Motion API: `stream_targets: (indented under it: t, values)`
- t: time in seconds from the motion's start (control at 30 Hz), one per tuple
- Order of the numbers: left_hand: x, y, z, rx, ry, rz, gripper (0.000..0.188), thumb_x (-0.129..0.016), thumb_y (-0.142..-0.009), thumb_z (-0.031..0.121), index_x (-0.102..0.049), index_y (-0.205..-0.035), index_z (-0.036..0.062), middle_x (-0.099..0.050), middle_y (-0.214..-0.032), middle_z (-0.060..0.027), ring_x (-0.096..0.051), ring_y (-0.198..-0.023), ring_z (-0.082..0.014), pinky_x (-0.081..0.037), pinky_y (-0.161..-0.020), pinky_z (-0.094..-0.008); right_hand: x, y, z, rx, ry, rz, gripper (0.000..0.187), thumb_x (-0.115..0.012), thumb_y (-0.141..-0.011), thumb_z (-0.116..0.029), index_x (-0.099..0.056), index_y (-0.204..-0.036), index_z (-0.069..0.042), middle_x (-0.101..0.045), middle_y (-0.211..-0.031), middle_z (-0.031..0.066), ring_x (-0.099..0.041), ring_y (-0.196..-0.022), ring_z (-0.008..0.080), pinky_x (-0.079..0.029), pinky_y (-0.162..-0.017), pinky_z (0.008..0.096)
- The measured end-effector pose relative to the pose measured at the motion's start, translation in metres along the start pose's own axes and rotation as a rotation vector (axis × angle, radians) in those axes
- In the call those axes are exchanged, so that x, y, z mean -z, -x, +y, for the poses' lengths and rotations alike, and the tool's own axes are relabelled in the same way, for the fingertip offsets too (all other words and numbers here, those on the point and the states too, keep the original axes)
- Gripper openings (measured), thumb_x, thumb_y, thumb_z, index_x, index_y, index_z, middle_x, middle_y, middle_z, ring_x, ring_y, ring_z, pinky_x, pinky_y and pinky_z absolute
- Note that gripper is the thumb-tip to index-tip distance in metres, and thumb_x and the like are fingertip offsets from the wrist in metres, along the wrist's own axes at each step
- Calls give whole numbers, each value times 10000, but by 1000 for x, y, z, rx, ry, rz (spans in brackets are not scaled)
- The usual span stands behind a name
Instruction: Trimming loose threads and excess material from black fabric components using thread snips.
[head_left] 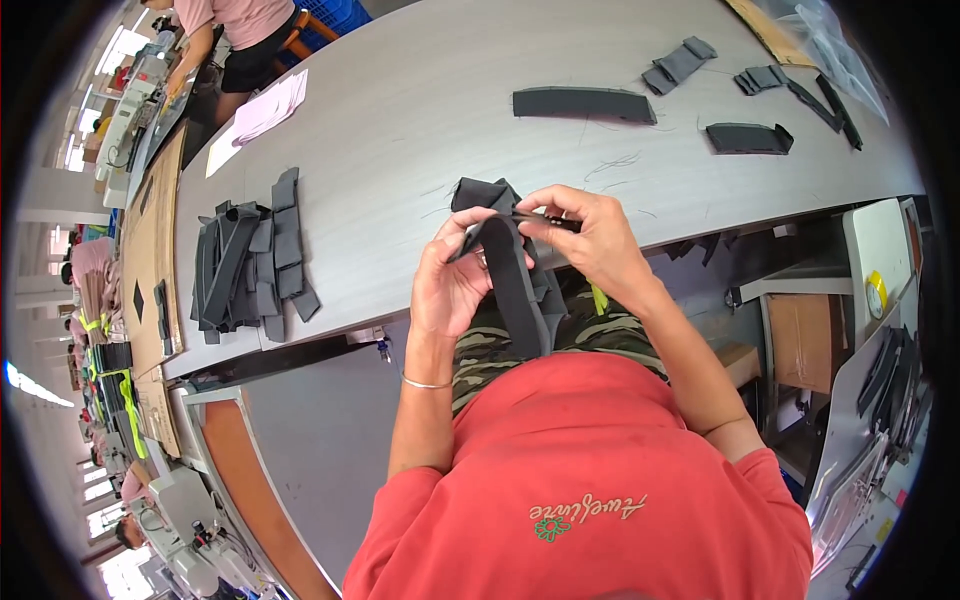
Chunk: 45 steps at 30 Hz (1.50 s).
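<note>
At the table's front edge, my left hand (448, 285) is closed on a dark grey fabric strip (515, 290), its long end hanging down over my lap. My right hand (605, 240) grips a slim black tool (565, 223) that looks like thread snips. Its tip meets the fabric beside my left fingertips; whether the blades are apart is too small to tell. More folded dark fabric (484, 192) lies on the table just beyond my fingers, and I cannot tell if it joins the held strip.
A heap of dark fabric strips (245, 265) lies on the grey table (400, 130) to the left. Other strips (583, 104) are spread at the far right. Pink and white papers (268, 108) rest far left, near a co-worker (245, 35). Below the right side stands a cardboard box (800, 340).
</note>
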<state>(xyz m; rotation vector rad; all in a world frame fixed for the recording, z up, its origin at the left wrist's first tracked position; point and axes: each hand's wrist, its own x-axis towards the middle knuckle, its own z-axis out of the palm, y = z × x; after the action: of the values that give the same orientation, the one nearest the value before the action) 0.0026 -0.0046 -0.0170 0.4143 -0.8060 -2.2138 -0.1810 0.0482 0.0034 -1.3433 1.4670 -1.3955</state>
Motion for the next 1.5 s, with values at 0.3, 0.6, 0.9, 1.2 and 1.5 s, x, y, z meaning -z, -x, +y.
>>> stream_targets:
  t: [0.3,0.6,0.9,1.2,1.5]
  values:
    - [-11,5,6,-42,-196,-10,250,-477,-888,169,-564,-1004,-35,-622,-1005,-227,-642,-923,-336,-557,-790,-422,15,-3,-9,-153,2,-120,55,-621,-865,-62,-601,-856,-11,-580,-767,-30,-480,-733,40,-388,-645,212]
    - [-7,8,9,6,-216,106,172,-588,-895,148,-597,-942,-17,-640,-961,-104,-637,-870,-156,-533,-748,-304,6,10,-16,37,91,-116,130,-671,-788,-48,-653,-910,-7,-652,-848,72,-613,-755,183,-476,-693,293]
    - [-25,10,7,-21,-323,150,187,-567,-821,-41,-616,-1001,-42,-647,-1005,-96,-613,-858,-104,-517,-755,-249,13,9,-20,-128,-78,-167,36,-655,-807,-7,-632,-829,10,-568,-743,3,-503,-702,65,-409,-644,225]
    - [-22,11,3,38,-556,168,167,-633,-827,5,-697,-978,-27,-683,-864,-32,-580,-757,-63,-465,-674,-209,4,8,-17,197,168,-81,76,-616,-774,-4,-598,-845,-23,-591,-766,84,-573,-645,242,-445,-603,335]
    - [-28,9,-1,-49,-511,262,128,-668,-851,64,-671,-942,-25,-674,-851,-90,-629,-772,-138,-510,-710,-256,7,8,-21,238,317,19,182,-627,-759,-19,-610,-935,-59,-634,-820,71,-607,-681,256,-471,-611,331]
